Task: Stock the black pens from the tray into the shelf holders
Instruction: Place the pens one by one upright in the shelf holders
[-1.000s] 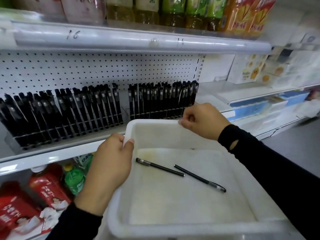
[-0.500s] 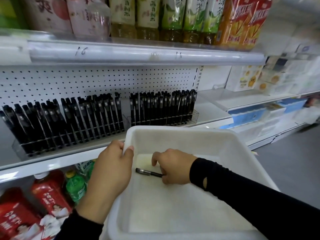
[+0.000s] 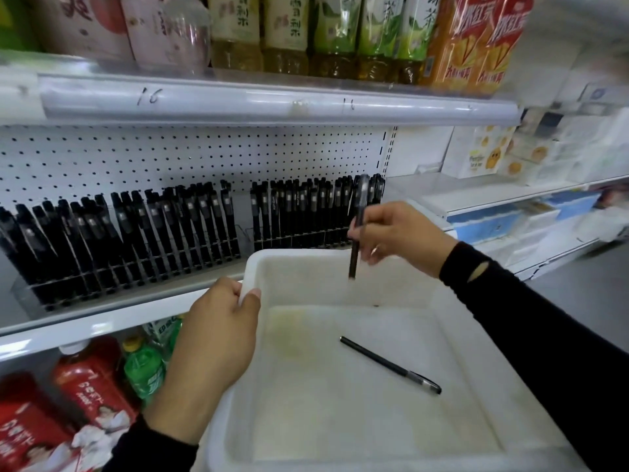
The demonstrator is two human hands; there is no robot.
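the shelf holders, packed with stocked pens, stand just beyond both hands. the left hand grips the left rim of the white tray, thumb curled over the edge. the right hand, above the tray's far wall, pinches the held pen nearly upright, and the loose pen lies on the tray floor below that hand.

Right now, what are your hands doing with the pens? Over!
Left hand grips the tray rim. Right hand pinches one black pen, upright, above the tray. Second pen lies in the tray. Shelf holders look crowded.
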